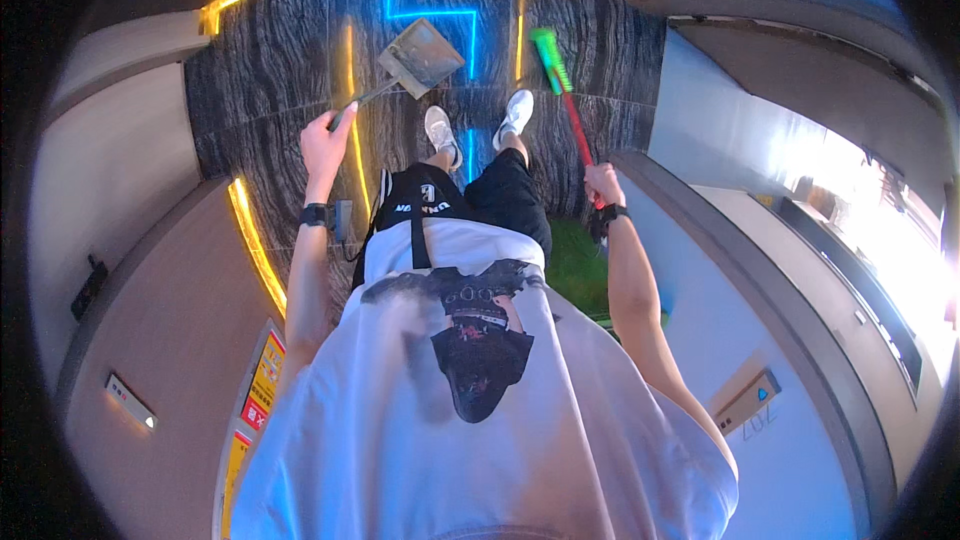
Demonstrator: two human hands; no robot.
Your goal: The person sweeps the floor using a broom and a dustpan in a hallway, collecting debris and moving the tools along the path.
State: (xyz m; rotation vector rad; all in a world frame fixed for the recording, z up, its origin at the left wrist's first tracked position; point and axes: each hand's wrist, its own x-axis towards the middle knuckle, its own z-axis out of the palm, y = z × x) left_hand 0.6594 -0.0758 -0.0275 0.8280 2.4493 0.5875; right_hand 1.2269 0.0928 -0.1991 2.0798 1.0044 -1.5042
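Observation:
My left hand (322, 147) is closed around the handle of a dustpan (425, 55). The pan is greyish, scuffed and square, and it sits ahead of my left foot, low over the floor or on it; I cannot tell which. In my right hand (602, 183) is the red handle of a broom (577, 125). Its bright green bristle head lies at the far end, right of the dustpan and beyond my right shoe. A gap of floor separates the broom head from the pan.
Dark veined stone floor (290, 70) is inlaid with yellow and blue light strips. My white shoes (515, 112) stand between the two tools. Walls rise on both sides, with posters (262, 380) at lower left. A green mat (580, 265) lies by my right leg.

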